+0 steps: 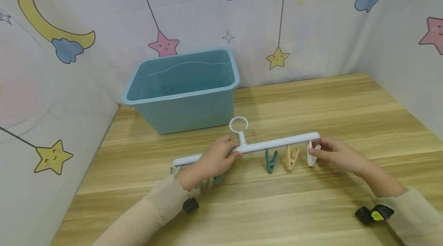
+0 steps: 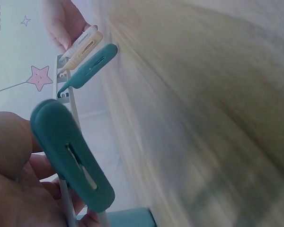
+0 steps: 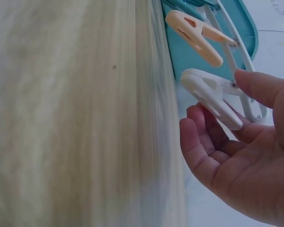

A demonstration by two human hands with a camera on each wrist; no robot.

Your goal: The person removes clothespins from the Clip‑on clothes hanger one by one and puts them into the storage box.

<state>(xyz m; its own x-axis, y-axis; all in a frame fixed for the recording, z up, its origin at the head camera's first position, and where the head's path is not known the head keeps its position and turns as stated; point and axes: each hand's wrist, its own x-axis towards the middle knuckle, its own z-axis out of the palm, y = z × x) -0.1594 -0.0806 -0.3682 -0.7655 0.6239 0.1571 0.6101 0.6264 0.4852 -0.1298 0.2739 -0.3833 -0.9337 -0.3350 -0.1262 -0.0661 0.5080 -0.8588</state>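
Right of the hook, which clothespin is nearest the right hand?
The white clothespin, outermost on the hanger, at the right hand; the yellow one and teal one hang nearer the hook.

Star-printed cloth wall (image 1: 322,27), wood-grain table (image 1: 363,115).

Cartoon-printed fabric (image 1: 322,42) around a wood-grain tabletop (image 1: 311,103) suggests a child's room.

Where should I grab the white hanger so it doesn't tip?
Probably the middle of the bar, right beside the hook, coming from above. The clips hang underneath, out of your way, and the hook sits about halfway along, so it should balance. The left hand holds it near there.
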